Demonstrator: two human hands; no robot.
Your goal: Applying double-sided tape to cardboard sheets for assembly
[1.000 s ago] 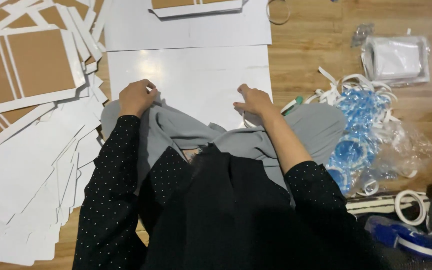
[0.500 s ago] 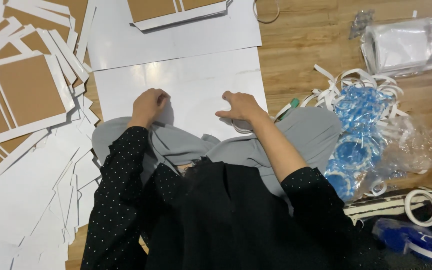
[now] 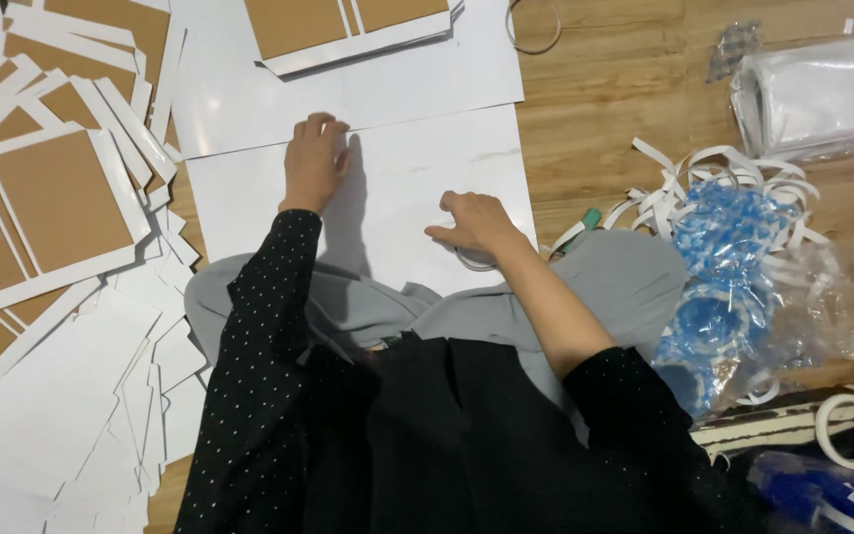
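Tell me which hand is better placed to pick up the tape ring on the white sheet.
Right, likely. The right hand rests on the white sheet with the tape ring just under its wrist. The left hand lies flat at the sheet's far edge, farther from the ring.

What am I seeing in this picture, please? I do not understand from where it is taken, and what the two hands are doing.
The picture comes from a camera worn on a person's head, looking down, so you see that person's own arms in black dotted sleeves. There is no machine.

The left hand lies flat on the far edge of a large white sheet on the wooden floor. The right hand rests on the same sheet, nearer the body, with a ring of tape under it; whether it grips the ring I cannot tell.

To the left are piles of white and brown cards. To the right lie white paper strips, crumpled blue and clear plastic and another tape roll.
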